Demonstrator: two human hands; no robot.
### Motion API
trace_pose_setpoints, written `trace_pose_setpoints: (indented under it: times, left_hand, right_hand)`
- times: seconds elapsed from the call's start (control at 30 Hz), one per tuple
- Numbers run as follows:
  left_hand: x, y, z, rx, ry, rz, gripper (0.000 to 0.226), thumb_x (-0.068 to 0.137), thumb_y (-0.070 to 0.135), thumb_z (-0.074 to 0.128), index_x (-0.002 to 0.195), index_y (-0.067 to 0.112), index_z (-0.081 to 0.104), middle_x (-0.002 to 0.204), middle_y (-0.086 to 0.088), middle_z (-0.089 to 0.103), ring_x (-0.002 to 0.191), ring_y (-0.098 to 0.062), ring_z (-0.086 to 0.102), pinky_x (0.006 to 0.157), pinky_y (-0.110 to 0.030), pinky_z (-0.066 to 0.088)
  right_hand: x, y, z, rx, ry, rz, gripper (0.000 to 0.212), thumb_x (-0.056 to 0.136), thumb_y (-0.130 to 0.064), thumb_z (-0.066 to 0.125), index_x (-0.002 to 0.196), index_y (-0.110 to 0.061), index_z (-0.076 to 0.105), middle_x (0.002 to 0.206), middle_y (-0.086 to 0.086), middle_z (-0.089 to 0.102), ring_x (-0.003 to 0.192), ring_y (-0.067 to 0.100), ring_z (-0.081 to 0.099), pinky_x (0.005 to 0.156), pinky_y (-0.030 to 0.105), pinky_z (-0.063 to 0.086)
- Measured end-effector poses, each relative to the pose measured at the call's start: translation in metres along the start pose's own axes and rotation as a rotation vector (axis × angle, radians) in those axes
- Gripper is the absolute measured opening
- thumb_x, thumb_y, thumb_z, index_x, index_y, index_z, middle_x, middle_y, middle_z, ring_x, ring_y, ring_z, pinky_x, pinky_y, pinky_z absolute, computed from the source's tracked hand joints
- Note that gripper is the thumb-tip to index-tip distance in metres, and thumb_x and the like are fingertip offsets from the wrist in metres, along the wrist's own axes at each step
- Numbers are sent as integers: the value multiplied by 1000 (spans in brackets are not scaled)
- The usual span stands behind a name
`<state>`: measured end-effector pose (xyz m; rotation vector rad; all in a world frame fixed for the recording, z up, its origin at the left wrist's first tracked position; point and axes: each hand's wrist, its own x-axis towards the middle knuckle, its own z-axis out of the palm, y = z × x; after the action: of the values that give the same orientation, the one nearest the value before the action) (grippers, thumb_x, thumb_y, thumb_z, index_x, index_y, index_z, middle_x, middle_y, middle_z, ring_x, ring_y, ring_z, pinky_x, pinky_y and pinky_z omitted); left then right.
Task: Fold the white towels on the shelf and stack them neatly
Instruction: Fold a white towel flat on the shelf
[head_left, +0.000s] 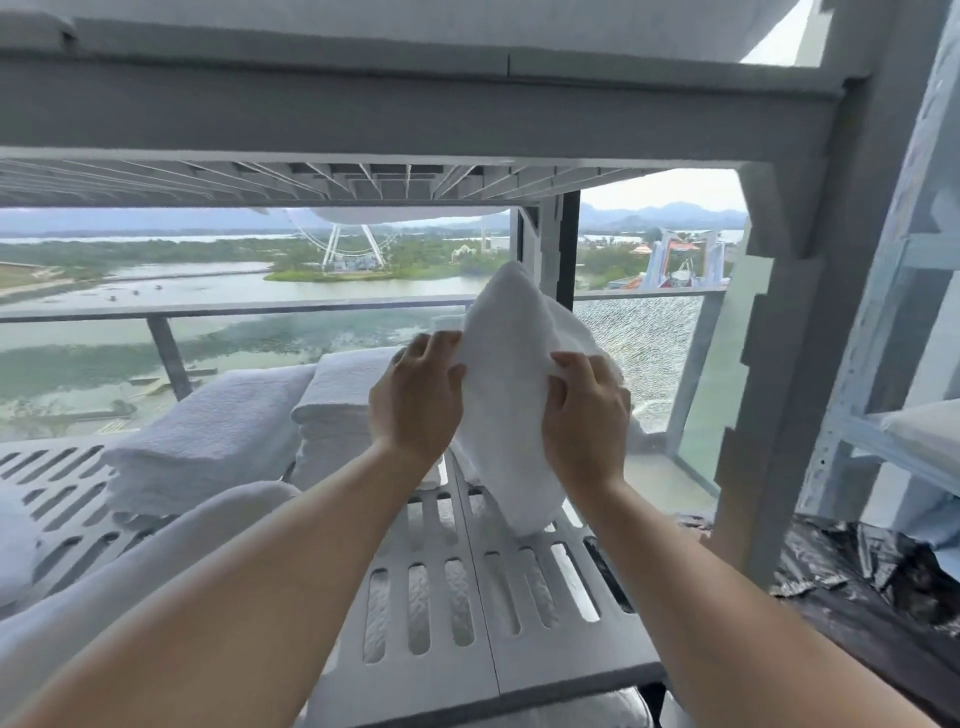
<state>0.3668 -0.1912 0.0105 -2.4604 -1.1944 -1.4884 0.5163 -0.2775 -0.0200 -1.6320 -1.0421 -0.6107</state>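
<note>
Head view: a person holds a white towel (511, 374) upright in the centre of the frame, between both hands. The left hand (415, 395) pinches its left edge with curled fingers. The right hand (584, 415) grips its right edge, fingers bent into the cloth. The towel is bunched and tilted. Its top corner rises in front of a dark window post, and its lower end reaches down to the slatted shelf (441, 597) at centre right. Both bare forearms come in from the bottom corners.

Just left of the held towel, a stack (337, 410) of folded white towels sits on the shelf. Further left, beside it, lies a thicker folded towel (208, 441). A loose towel (156, 540) is draped along the lower left, partly under the left forearm.

An upper shelf (415, 109) of the same pale grey spans the top of the frame, and its ribbed underside shows. A notched post (810, 322) stands at the right. In the lower right corner lies a crumpled black sheet (857, 571).

Behind the shelf runs a railing (260, 310) with a cracked glass panel (649, 338) at centre right. Beyond it are water (208, 286), green banks and a Ferris wheel (348, 244) in the upper middle.
</note>
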Motion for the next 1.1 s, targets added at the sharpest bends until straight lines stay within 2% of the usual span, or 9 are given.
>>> trace_pose_setpoints:
  times: [0.13, 0.37, 0.5, 0.63, 0.7, 0.77, 0.87, 0.97, 1.1]
  left_hand:
    - [-15, 13, -27, 36, 31, 52, 31, 96, 25, 58, 127, 29, 60, 121, 4, 64, 109, -28, 60, 70, -33, 38]
    - [-21, 29, -81, 36, 82, 90, 32, 94, 22, 58, 125, 32, 61, 120, 3, 65, 110, -30, 62, 76, -38, 44]
    - [-43, 28, -112, 12, 64, 70, 34, 95, 25, 55, 125, 37, 60, 123, 6, 64, 110, -27, 62, 80, -39, 48]
    - [-81, 7, -134, 10, 29, 55, 30, 94, 25, 55, 122, 37, 60, 119, 6, 65, 107, -27, 62, 76, -38, 45]
    - [-101, -7, -141, 32, -41, 34, 30, 95, 25, 55, 122, 34, 59, 118, 3, 64, 107, -28, 61, 73, -37, 41]
    - [-116, -21, -146, 80, -186, -8, 32, 95, 24, 53, 126, 30, 58, 119, -2, 62, 108, -31, 60, 74, -37, 45]
    - [-134, -33, -155, 256, -467, -61, 38, 94, 28, 52, 132, 23, 57, 124, -10, 58, 112, -35, 59, 87, -43, 51]
    - [-143, -39, -163, 350, -632, -46, 52, 94, 40, 48, 145, 28, 45, 138, -11, 52, 128, -34, 48, 103, -44, 42]
    - [-146, -44, -163, 432, -754, 3, 63, 99, 51, 38, 158, 37, 20, 157, -9, 35, 145, -33, 28, 120, -50, 21]
  right_hand:
    - [-14, -14, -20, 43, 22, -19, 26, 94, -8, 55, 116, -17, 65, 112, 6, 64, 99, 33, 60, 93, 45, 43]
    - [-26, -50, -72, 24, 28, 27, 27, 96, -12, 50, 119, -20, 64, 117, 5, 62, 95, 37, 59, 89, 39, 40]
    - [-49, -78, -93, 13, 42, 6, 27, 94, -10, 52, 117, -19, 64, 115, 6, 62, 98, 35, 61, 95, 38, 35]
    - [-92, -103, -101, -23, -9, 50, 28, 94, -11, 51, 118, -21, 62, 116, 6, 62, 100, 34, 60, 96, 41, 37]
    - [-115, -112, -101, -45, -81, 99, 29, 94, -13, 50, 119, -21, 62, 116, 7, 61, 101, 35, 59, 96, 43, 37]
    - [-135, -116, -99, -106, -205, 170, 31, 93, -14, 48, 121, -22, 60, 117, 7, 60, 106, 34, 57, 96, 45, 37]
    - [-158, -115, -100, -223, -390, 260, 36, 92, -14, 46, 126, -21, 58, 125, 7, 59, 119, 30, 53, 98, 43, 36]
    - [-170, -115, -102, -226, -460, 317, 42, 90, -11, 44, 129, -21, 57, 132, 8, 57, 125, 31, 50, 100, 44, 36]
    - [-169, -122, -98, -276, -462, 289, 43, 90, -15, 48, 132, -19, 55, 133, 10, 55, 127, 32, 48, 105, 45, 37]
